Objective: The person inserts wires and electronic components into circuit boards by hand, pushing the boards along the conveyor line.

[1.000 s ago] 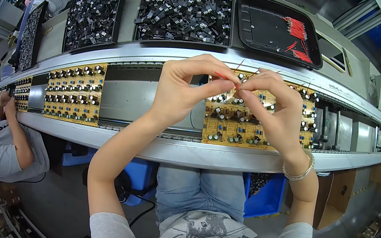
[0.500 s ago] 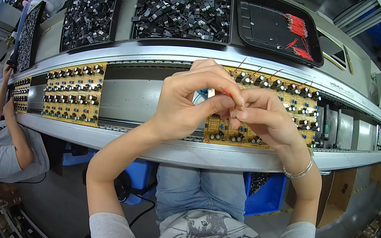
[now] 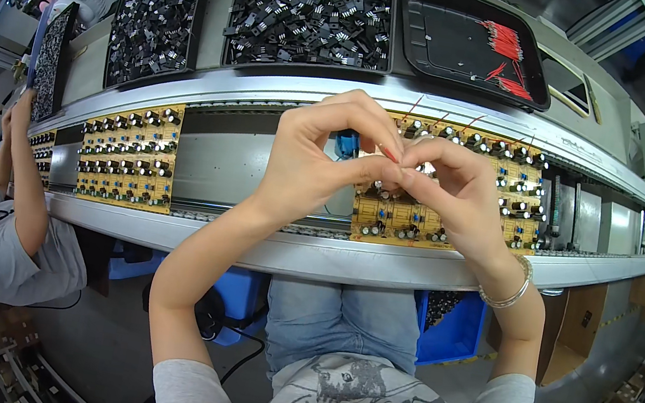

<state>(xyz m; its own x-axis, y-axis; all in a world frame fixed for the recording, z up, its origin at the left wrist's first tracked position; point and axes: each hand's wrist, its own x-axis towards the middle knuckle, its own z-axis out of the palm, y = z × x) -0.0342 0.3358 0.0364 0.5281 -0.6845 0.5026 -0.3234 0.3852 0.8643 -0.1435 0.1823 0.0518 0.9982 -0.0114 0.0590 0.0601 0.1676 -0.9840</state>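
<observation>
My left hand [image 3: 317, 151] is pinched closed on a short red wire [image 3: 389, 154], whose red shows between the thumb and forefinger. Against it, fingertip to fingertip, my right hand [image 3: 457, 190] is closed in a pinch too; what lies in its fingers is hidden. Both hands are raised over a yellow circuit board panel [image 3: 521, 181] set with black capacitors and blue parts. Several thin red wires [image 3: 445, 122] stick up along the panel's far edge. A blue object [image 3: 346, 145] shows partly behind my left hand.
Beyond the conveyor rail [image 3: 273, 87] stand a black tray [image 3: 435, 64] of red wires and a bin [image 3: 301, 65] of black three-legged components. More panels [image 3: 130, 152] lie along the line to the left, where a co-worker [image 3: 25, 240] reaches forward. A blue crate [image 3: 449, 329] sits below.
My fingertips have shifted slightly up and left, still meeting at the red wire. The panels have edged a little to the right. The co-worker's arms have reached farther forward.
</observation>
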